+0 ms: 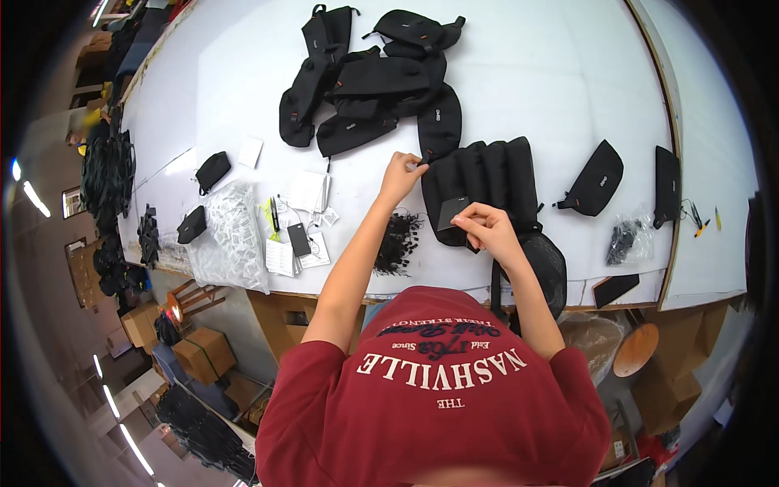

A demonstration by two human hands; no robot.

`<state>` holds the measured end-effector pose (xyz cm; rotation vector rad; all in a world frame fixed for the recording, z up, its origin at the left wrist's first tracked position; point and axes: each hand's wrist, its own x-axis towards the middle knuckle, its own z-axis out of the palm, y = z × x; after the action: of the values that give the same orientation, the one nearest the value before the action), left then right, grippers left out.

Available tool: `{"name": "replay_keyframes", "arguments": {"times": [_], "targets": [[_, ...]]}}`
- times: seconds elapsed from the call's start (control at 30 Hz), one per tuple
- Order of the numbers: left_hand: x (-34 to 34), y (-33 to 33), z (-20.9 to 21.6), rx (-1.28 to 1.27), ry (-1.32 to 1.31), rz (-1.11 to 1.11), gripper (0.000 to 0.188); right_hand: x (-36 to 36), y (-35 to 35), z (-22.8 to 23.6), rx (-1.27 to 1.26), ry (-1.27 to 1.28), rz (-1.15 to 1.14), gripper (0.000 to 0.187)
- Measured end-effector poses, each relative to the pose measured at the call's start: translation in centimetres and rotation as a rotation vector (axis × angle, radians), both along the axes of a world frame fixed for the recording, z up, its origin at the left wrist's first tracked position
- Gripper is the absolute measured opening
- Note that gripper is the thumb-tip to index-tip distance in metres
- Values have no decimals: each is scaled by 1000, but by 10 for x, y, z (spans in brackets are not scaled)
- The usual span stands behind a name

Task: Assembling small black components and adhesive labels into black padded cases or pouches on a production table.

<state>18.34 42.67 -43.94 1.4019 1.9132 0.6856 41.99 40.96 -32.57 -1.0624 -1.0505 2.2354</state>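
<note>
My left hand (pixel 401 176) is closed, thumb and finger pinching a small black tab where a black zip pouch (pixel 439 122) meets the padded black bag (pixel 510 169). Which of the two the tab belongs to, I cannot tell. Over the lower left part of the padded bag, my right hand (pixel 490 230) pinches a dark hang tag (pixel 451 213) by its edge. This bag lies flat, with thick ridged padding facing up. Its black mesh part (pixel 542 272) hangs at the table's near edge.
Black pouches (pixel 381 81) lie heaped at the far middle. Black cords (pixel 396 243) sit between my arms. Left are a bag of small white pieces (pixel 231 231), papers (pixel 308 191) and a black phone (pixel 299 240). To the right lie a black pouch (pixel 596 180) and a clear bag (pixel 629 239).
</note>
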Motion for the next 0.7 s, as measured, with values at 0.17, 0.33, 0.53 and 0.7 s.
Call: {"name": "replay_keyframes", "arguments": {"times": [0.17,0.33,0.53,0.7], "targets": [[16,2,52,156,-122,-2,18,0,-7,-10,103,-196,-174,15],[31,-39,118,-14,-504,-35,18,-25,-17,0,423,-375,-286,14],[24,-88,134,-169,-709,-13,21,-37,-48,16,699,-560,-133,14],[22,-122,133,-183,-694,-36,17,-40,-83,20,775,-585,-58,15]]}}
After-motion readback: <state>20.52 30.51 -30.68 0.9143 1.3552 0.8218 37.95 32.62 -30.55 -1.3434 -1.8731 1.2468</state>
